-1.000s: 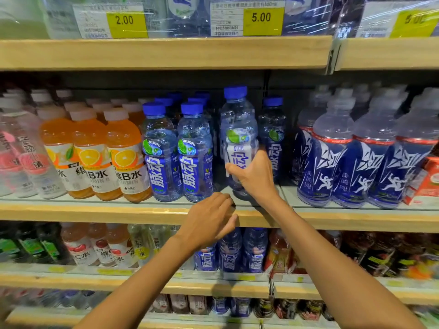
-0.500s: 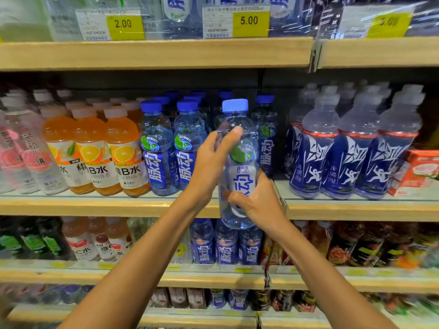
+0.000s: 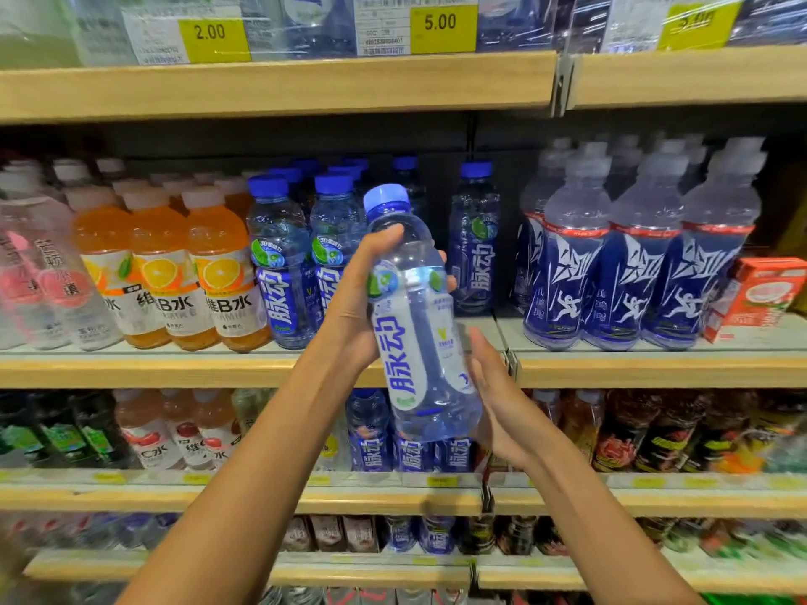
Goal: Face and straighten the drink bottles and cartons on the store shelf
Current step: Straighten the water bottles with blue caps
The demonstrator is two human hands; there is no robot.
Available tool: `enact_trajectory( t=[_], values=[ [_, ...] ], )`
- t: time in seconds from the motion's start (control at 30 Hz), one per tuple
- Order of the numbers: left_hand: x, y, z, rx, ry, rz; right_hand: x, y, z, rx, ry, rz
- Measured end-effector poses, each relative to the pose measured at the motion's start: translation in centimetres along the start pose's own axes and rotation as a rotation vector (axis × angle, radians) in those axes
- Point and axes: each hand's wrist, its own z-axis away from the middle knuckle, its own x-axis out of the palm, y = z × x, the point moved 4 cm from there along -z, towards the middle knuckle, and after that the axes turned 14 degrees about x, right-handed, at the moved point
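Wrapped around the upper body of the blue-capped bottle (image 3: pixel 415 342), the left hand (image 3: pixel 353 307) has its thumb (image 3: pixel 384 238) laid up the front near the neck, and its fingertips show round the far side. The right hand (image 3: pixel 502 403) is not gripping: its fingers lie straight and its palm rests flat against the bottle's lower right side.

The bottle is off the shelf and held out in front of the wooden shelf lip (image 3: pixel 174 371), crossing it. Its cap (image 3: pixel 386 196) is well above the lip and its base hangs below it. It leans, cap toward the left and base toward the right, with the white label facing me.

Half a second ago it stood nearly upright in both hands, and the right hand's fingers were curled around its base; they have since straightened and slid to the side. A second ago it stood back on the shelf with only the right hand on it, while the left hand was down at the lip.

Above the lip, matching blue bottles (image 3: pixel 279 264) stand just left of the empty slot and one more (image 3: pixel 474 242) just right of it. Orange bottles (image 3: pixel 218 272) stand further left along the lip. Dark-sleeved bottles (image 3: pixel 633 264) and then a red carton (image 3: pixel 760 294) stand toward its right end.
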Motion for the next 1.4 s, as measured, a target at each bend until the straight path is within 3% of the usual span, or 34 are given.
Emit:
enact_trajectory(
  t=[0.17,0.33,0.43,0.53,0.63,0.73,0.87,1.03,1.13,1.23,1.33,1.4],
  values=[
    [0.1,-0.8,-0.2,-0.074,-0.226,0.298,2.4,1.8,-0.9,0.11,-0.349,-0.185],
    [-0.9,-1.8,-0.3,-0.109,-0.243,0.309,2.5,2.1,-0.9,0.084,-0.286,-0.164],
    [-1.7,-1.8,-0.5,-0.068,-0.188,0.172,2.0,1.7,-0.5,0.046,-0.104,-0.113],
    [-1.9,-1.0,-0.5,0.02,-0.086,-0.181,0.7,1.4,0.0,0.011,0.169,-0.024],
    [-2.3,0.3,-0.1,0.208,0.101,-0.534,0.3,0.4,0.3,-0.141,0.256,0.162],
    [-1.5,1.3,0.6,0.413,0.187,-0.732,0.2,-0.3,0.5,-0.256,0.377,0.278],
    [0.7,0.7,0.8,0.419,0.186,-0.742,0.2,-0.1,0.5,-0.331,0.653,0.37],
    [1.8,0.0,0.5,0.46,0.355,-0.716,0.7,1.1,0.5,-0.36,0.871,0.556],
    [1.5,0.1,0.3,0.47,0.384,-0.683,0.4,1.8,0.4,-0.333,0.777,0.519],
    [1.2,0.5,0.2,0.436,0.349,-0.61,-0.3,2.1,0.4,-0.271,0.505,0.361],
    [0.6,0.8,-0.2,0.28,0.269,-0.426,-1.5,2.1,0.4,-0.091,0.289,0.13],
    [0.5,0.8,-0.6,0.168,0.133,-0.247,-1.6,2.1,0.4,-0.021,0.045,-0.1]
  ],
)
